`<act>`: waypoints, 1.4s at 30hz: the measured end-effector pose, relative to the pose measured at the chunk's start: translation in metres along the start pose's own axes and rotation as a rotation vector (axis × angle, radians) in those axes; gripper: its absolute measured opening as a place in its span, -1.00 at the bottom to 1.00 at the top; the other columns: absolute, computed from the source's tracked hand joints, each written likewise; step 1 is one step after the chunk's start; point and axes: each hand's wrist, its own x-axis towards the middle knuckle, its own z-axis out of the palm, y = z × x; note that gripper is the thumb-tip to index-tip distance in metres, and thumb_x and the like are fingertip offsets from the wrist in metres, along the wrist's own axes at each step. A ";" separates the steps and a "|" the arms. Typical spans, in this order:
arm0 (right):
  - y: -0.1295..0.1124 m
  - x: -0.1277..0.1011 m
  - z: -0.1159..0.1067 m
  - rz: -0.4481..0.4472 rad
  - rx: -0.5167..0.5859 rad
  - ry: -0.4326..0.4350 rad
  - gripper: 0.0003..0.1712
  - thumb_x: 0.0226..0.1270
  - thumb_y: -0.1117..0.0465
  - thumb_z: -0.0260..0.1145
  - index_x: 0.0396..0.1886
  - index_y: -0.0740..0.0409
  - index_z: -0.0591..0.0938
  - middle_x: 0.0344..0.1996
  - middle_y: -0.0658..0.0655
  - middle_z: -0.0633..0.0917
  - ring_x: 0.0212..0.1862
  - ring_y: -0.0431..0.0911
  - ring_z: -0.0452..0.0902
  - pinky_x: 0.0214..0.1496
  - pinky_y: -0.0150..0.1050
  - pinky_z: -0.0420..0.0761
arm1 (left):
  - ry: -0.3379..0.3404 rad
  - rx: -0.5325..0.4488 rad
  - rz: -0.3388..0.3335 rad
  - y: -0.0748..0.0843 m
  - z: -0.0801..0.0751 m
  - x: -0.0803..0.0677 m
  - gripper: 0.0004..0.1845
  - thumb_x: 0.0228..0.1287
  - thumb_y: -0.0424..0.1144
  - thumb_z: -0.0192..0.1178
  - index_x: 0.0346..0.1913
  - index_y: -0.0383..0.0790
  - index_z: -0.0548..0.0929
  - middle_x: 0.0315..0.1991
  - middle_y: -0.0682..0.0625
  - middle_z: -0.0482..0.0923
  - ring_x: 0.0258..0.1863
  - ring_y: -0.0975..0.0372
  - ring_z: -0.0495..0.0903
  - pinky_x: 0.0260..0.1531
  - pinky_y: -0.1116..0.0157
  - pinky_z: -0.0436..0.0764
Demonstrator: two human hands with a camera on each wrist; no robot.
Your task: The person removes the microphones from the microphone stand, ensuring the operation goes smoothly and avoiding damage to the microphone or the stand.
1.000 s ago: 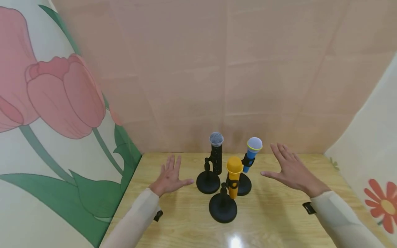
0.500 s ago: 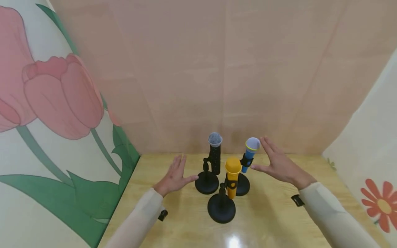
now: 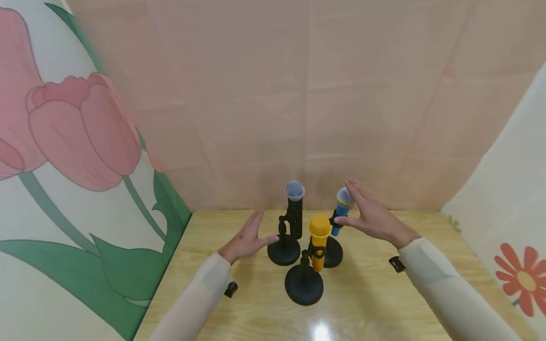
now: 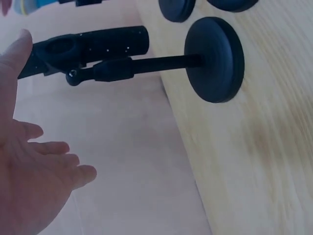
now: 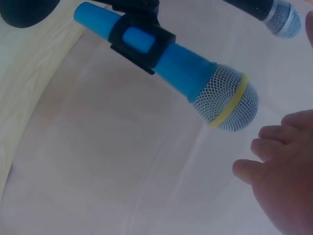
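Three microphones stand on the wooden table, each clipped to a black stand with a round base. The black microphone with a silver mesh head is at the back left. A blue microphone with a yellow ring leans at the back right, and the yellow microphone is in front. My left hand is held with straight fingers left of the black one, thumb toward its stand. With fingers extended, my right hand overlaps the blue microphone's head in the head view; the right wrist view shows a gap beside the mesh.
The wooden tabletop ends at a beige cloth hanging behind it. A wall with painted tulips rises on the left, and a white panel with a red flower on the right. Black straps sit at both wrists.
My right hand has moved left, closer to the blue microphone. The left hand has shifted right toward the black microphone's stand. The microphones have kept their places.
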 end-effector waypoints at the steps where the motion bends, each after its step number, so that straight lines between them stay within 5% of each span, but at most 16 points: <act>1: -0.001 0.002 0.000 -0.002 0.000 -0.002 0.26 0.23 -0.22 0.44 0.60 0.29 -0.07 0.55 0.40 -0.04 0.56 0.28 -0.22 0.45 0.35 -0.08 | -0.004 -0.008 -0.003 0.000 0.000 0.002 0.14 0.24 0.34 0.23 0.62 -0.09 -0.17 0.61 -0.09 -0.21 0.57 0.03 -0.15 0.45 -0.08 0.05; 15: -0.001 0.008 0.006 -0.041 0.051 0.020 0.23 0.24 -0.16 0.45 0.61 0.24 -0.07 0.56 0.38 -0.03 0.56 0.25 -0.23 0.54 0.14 -0.25 | 0.028 -0.091 0.016 0.007 0.010 0.019 0.09 0.20 0.26 0.34 0.61 -0.08 -0.01 0.60 -0.07 -0.06 0.55 0.03 -0.03 0.44 -0.05 0.11; 26: -0.002 -0.004 0.011 -0.111 0.103 0.095 0.11 0.21 0.04 0.51 0.60 0.18 0.08 0.48 0.44 0.18 0.45 0.39 0.11 0.32 0.37 0.23 | 0.026 -0.104 0.039 0.011 0.017 0.015 0.06 0.11 0.19 0.44 0.57 -0.09 0.13 0.54 -0.09 0.12 0.48 -0.01 0.16 0.38 -0.07 0.25; 34: 0.003 -0.007 0.025 -0.387 0.063 0.241 -0.22 -0.06 0.39 0.62 0.24 0.42 0.55 0.08 0.31 0.67 -0.07 0.18 0.70 -0.06 0.09 0.67 | -0.084 -0.167 0.101 0.014 0.031 0.007 -0.07 0.14 0.00 0.49 0.50 -0.22 0.28 0.45 -0.13 0.30 0.39 0.00 0.32 0.30 0.03 0.41; 42: -0.004 -0.014 0.032 -0.305 0.150 0.096 -0.29 0.03 0.28 0.61 0.22 0.37 0.59 0.09 0.27 0.68 0.03 0.16 0.66 0.05 0.10 0.61 | -0.130 -0.213 0.113 0.019 0.048 0.008 -0.14 0.15 -0.06 0.49 0.45 -0.24 0.35 0.39 -0.13 0.38 0.34 0.09 0.40 0.31 0.08 0.40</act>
